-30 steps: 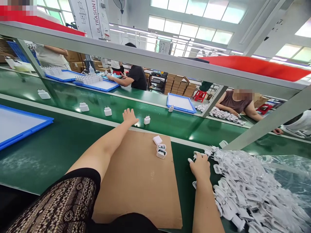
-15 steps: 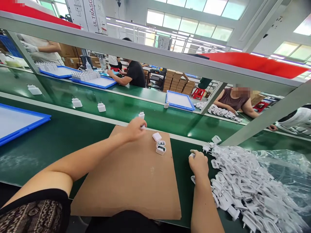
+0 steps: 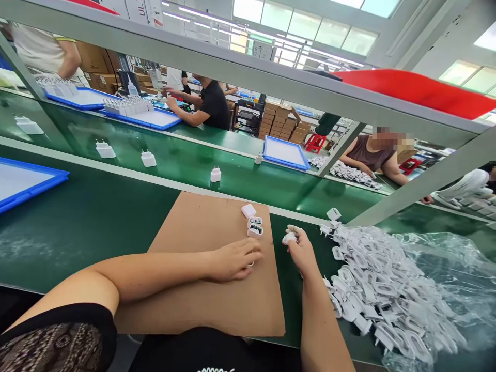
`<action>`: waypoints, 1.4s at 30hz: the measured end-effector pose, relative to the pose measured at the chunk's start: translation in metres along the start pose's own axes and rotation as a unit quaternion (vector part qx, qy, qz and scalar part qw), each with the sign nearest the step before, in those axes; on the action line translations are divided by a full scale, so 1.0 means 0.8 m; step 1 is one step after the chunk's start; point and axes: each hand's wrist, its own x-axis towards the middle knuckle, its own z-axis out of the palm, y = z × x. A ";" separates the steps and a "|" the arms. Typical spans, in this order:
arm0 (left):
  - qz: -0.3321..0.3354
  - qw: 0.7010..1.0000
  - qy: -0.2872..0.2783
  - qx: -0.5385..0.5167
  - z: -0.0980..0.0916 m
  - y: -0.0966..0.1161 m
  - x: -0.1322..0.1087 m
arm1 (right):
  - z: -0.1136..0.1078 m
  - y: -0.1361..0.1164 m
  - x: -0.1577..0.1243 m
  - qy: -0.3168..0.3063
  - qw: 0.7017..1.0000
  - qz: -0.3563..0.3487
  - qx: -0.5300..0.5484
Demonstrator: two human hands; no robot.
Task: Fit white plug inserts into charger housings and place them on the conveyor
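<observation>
My left hand rests palm down on a brown cardboard sheet, fingers curled over a small white part that barely shows beneath them. My right hand is off the sheet's right edge, pinching a white plug piece in its fingertips. A big heap of white plug pieces lies on clear plastic just right of that hand. Three small white charger shells sit together on the sheet beyond my left hand.
White chargers stand spaced along the green conveyor belt beyond the sheet. A blue-rimmed tray lies at far left, another blue tray across the belt. Other people work on the far side. A grey frame bar slants down at right.
My left hand has drawn back from the belt to the middle of the cardboard. My right hand has lifted a plug piece from the heap's edge. The chargers on the belt have shifted left.
</observation>
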 end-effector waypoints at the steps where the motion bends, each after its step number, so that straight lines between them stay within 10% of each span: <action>1: -0.022 1.000 0.010 0.003 0.002 0.000 -0.006 | 0.004 -0.003 -0.002 -0.012 0.999 0.012 0.036; 6: -0.227 0.967 0.098 -0.057 0.016 0.007 -0.025 | 0.022 -0.029 -0.020 -0.010 0.984 0.033 0.178; 16: -0.273 0.924 0.110 -0.244 0.025 -0.015 -0.018 | 0.027 -0.067 -0.044 -0.221 0.940 0.029 0.256; 26: -0.286 0.890 0.130 -0.330 0.020 -0.018 -0.017 | 0.059 -0.077 -0.074 -0.151 0.977 -0.142 0.041; 42: -0.289 0.885 0.146 -0.336 0.034 -0.027 -0.025 | 0.073 -0.067 -0.071 -0.173 0.895 -0.347 -0.222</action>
